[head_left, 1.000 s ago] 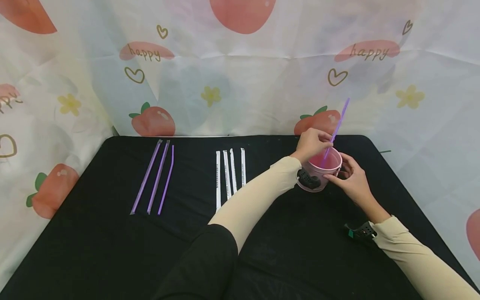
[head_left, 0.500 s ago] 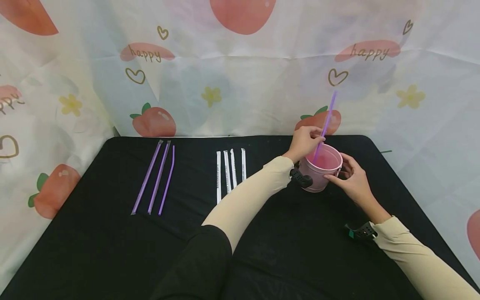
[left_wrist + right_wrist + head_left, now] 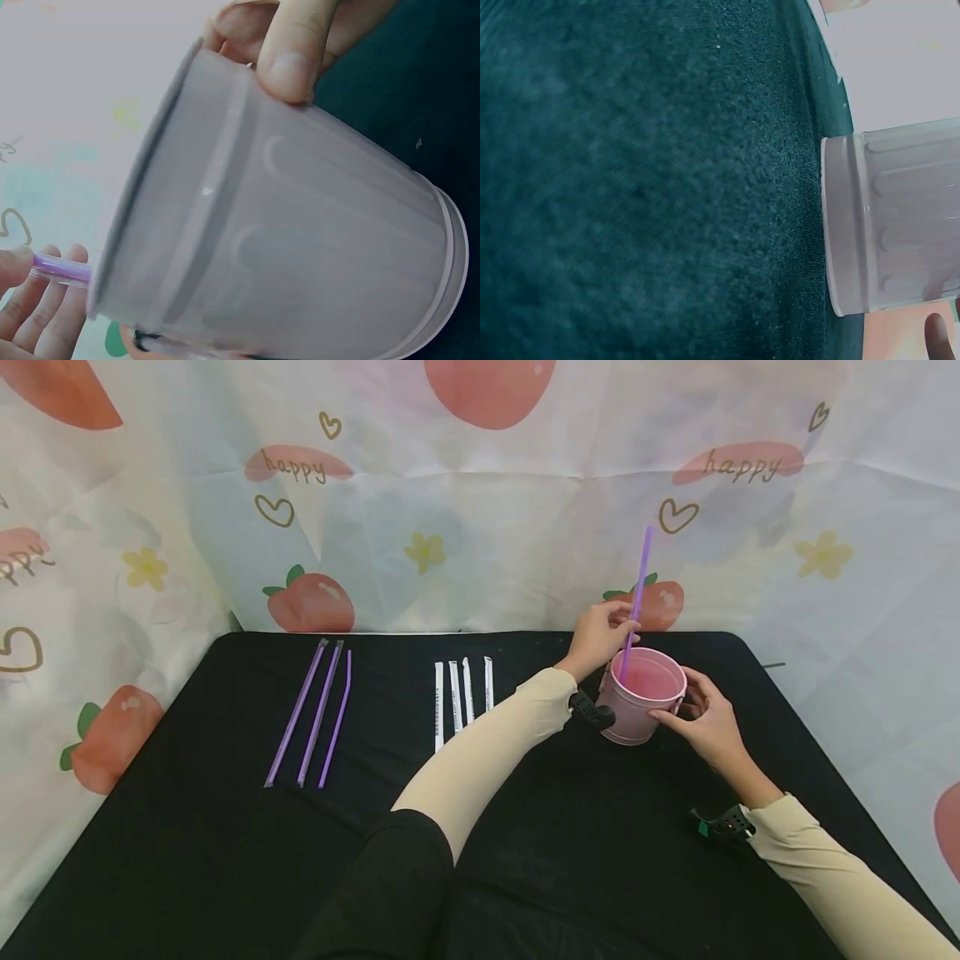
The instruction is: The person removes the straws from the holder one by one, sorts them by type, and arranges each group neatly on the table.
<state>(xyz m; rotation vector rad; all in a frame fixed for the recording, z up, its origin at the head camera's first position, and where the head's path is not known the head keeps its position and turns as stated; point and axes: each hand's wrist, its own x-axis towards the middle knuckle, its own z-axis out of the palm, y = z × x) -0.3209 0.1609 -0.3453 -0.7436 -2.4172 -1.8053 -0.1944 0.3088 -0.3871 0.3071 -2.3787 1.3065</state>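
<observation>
A pink bucket (image 3: 628,717) stands at the right rear of the black table, its mouth facing up. My left hand (image 3: 600,637) pinches a purple straw (image 3: 642,568) between thumb and fingers at the bucket's left rim. The straw stands nearly upright, its lower end inside the mouth. In the left wrist view a clear edge shows along the held straw (image 3: 64,268). My right hand (image 3: 708,718) grips the bucket's right side, thumb in front near the rim, other fingers behind. The right wrist view shows the bucket wall (image 3: 911,217) at its right edge.
Three purple straws (image 3: 322,714) lie side by side at the left of the table. Several slim white paper-wrapped sticks (image 3: 439,697) lie in a row mid-table, partly behind my left forearm. A printed cloth (image 3: 510,543) hangs along the table's back edge.
My left hand has moved left and slightly up with the straw, from over the bucket's mouth to its left rim. The straw has become more upright. My right hand stays on the bucket.
</observation>
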